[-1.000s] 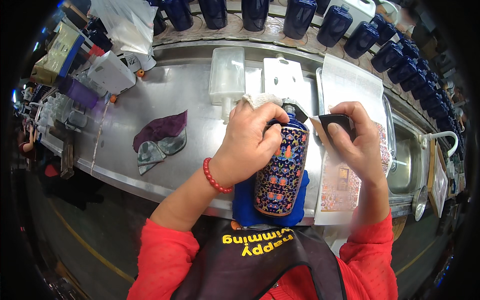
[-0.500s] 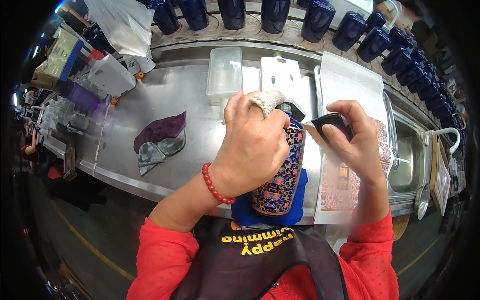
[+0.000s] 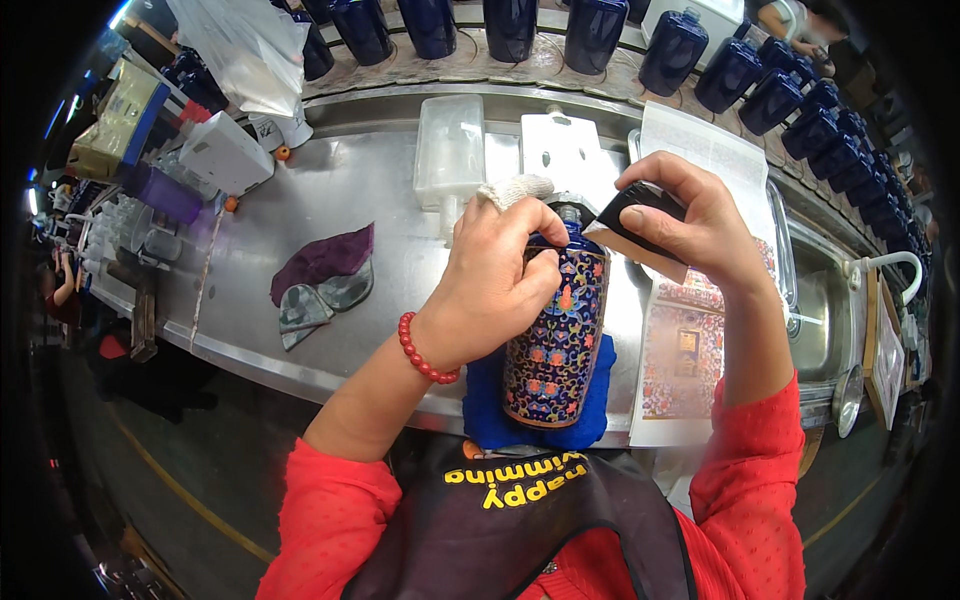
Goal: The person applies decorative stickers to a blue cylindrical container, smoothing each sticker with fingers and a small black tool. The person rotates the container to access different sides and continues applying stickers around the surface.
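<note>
A dark blue bottle (image 3: 556,340) with a colourful floral pattern rests on a blue towel (image 3: 487,410) at the counter's near edge, its neck pointing away from me. My left hand (image 3: 490,275) is closed at the bottle's shoulder, thumb and forefinger bent against it. A white knitted cloth (image 3: 518,190) is tucked in that hand and sticks out past the knuckles. Between thumb and fingers, my right hand (image 3: 705,225) grips a black scraper (image 3: 648,212) with a pale tan edge piece. The scraper is just right of the bottle's neck, apparently not touching the pattern.
Patterned transfer sheets (image 3: 680,350) lie to the right, before a sink (image 3: 820,320). A clear plastic bottle (image 3: 448,150) and a white block (image 3: 560,150) stand behind. Left is a purple cloth (image 3: 325,262). Plain blue bottles (image 3: 510,28) line a curved conveyor.
My right hand has moved up and slightly left with the scraper. My left hand has slid a little left and down, uncovering more of the bottle's shoulder. The conveyor bottles have shifted.
</note>
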The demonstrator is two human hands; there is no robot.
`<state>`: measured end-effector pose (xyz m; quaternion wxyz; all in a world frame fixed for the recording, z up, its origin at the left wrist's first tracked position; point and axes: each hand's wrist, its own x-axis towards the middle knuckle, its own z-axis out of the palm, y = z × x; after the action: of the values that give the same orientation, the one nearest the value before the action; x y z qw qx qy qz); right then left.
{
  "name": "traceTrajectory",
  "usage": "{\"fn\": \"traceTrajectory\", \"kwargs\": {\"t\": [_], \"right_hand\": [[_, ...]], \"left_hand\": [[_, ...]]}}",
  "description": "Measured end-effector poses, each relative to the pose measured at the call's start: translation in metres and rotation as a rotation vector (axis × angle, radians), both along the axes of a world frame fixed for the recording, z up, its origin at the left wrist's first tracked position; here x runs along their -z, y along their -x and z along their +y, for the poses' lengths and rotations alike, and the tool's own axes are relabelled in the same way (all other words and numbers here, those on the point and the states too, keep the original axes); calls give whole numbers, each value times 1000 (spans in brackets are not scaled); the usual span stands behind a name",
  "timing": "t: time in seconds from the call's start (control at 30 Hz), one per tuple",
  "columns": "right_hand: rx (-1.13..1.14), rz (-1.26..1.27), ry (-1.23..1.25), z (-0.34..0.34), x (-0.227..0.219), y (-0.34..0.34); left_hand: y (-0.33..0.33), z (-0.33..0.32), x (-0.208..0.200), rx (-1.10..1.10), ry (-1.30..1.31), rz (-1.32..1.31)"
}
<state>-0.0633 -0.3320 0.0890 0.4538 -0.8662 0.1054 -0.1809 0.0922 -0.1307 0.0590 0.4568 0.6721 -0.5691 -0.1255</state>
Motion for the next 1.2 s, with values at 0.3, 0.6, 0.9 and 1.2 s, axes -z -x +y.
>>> {"fn": "traceTrajectory", "kwargs": {"t": [0.3,0.6,0.9,1.2], "right_hand": [[26,-21,-81,6,-1,11],[104,-3,-160,12,6,23],[23,-28,-45,12,3,14],[-264,223,-22,-7,-29,-32]], "left_hand": [[14,-13,4,-76,114,-198],[28,-15,-1,-78,127,-295],[19,4,6,-84,162,-122],[17,25,17,-141,107,23]]}}
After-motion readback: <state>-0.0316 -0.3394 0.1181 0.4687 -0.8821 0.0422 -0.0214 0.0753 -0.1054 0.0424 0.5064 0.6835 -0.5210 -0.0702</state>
